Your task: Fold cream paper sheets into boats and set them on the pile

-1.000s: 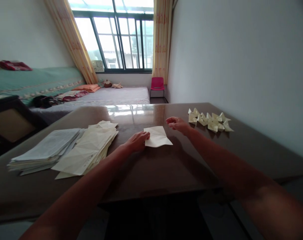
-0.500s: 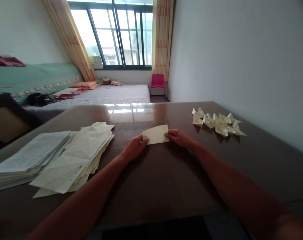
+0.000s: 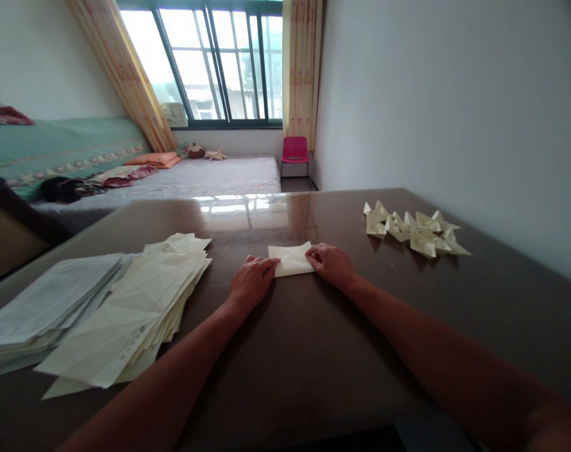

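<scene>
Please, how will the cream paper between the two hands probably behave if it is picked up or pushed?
The cream paper looks thin and small, so it is probably very light. Its uneven upper edge suggests that it may bend easily. The table is glossy, so paper not held might slide readily.

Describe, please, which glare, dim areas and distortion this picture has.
Head view: the window is washed out, and its reflection glares on the far part of the glossy table; head view: the left curtain leans, perhaps partly lens distortion; head view: the forearms are dim, while the folded paper shows pale.
</scene>
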Tool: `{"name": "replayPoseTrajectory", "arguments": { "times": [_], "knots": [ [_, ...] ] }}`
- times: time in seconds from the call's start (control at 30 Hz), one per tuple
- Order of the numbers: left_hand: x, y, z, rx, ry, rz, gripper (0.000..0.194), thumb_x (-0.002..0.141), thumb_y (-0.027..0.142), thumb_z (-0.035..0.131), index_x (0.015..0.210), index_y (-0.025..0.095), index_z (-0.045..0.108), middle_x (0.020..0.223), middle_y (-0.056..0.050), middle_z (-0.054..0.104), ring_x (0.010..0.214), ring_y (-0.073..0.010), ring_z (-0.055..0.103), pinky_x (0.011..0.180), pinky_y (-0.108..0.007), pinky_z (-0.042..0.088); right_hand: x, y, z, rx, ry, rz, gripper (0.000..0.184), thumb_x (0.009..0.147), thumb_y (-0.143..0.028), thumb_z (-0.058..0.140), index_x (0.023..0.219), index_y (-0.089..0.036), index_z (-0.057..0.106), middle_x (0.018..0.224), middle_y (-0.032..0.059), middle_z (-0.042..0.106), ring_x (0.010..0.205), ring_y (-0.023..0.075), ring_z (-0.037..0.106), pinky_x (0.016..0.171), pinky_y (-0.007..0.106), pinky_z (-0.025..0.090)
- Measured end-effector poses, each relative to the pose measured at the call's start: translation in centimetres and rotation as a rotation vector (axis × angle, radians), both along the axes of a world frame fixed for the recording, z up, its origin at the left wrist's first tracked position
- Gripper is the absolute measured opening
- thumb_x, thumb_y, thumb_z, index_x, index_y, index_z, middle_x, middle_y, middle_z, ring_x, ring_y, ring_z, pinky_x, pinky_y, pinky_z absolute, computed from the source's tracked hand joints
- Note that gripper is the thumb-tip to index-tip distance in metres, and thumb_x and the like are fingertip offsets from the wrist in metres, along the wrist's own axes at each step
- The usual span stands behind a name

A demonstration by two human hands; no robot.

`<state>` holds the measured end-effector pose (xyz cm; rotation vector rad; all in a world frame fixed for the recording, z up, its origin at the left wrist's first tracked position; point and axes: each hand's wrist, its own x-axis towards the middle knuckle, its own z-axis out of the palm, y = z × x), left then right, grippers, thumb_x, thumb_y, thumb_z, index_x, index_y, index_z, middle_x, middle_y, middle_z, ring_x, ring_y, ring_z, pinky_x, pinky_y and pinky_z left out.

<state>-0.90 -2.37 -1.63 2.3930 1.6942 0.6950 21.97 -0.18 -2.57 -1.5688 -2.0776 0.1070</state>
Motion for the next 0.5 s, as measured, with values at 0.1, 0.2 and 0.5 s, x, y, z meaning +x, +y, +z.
{"name": "replayPoseTrajectory", "arguments": {
  "times": [0.1,0.2,0.5],
  "knots": [
    [0.16,-0.28,0.24,0.008,0.092,0.016,0.032,0.092,0.035,0.041,0.109,0.031,0.068,0.089,-0.004,0.067,0.098,-0.0235,0.052,0.074,-0.031,0.044,0.05,-0.08,0.25,-0.020,-0.045,0.012,0.021,0.087,-0.034,0.051,0.094,-0.026,0.070,0.090,0.0020,0.067,0.076,0.0153,0.061,0.063,0.025,0.038],
    [0.33,-0.55,0.41,0.022,0.166,0.025,0.034,0.094,0.039,0.037,0.105,0.032,0.068,0.090,-0.004,0.064,0.099,-0.0228,0.051,0.069,-0.029,0.044,0.04,-0.10,0.36,-0.028,-0.063,0.001,0.023,0.088,-0.035,0.049,0.095,-0.027,0.069,0.093,0.0011,0.067,0.080,0.0155,0.061,0.065,0.025,0.038],
    [0.35,-0.58,0.43,0.113,0.279,0.020,0.037,0.095,0.043,0.035,0.097,0.027,0.069,0.096,-0.006,0.061,0.099,-0.0235,0.051,0.072,-0.033,0.049,-0.18,-0.21,0.50,-0.072,-0.086,-0.021,0.022,0.089,-0.035,0.047,0.097,-0.027,0.066,0.094,0.0008,0.068,0.082,0.0161,0.062,0.064,0.024,0.039]
  ]
}}
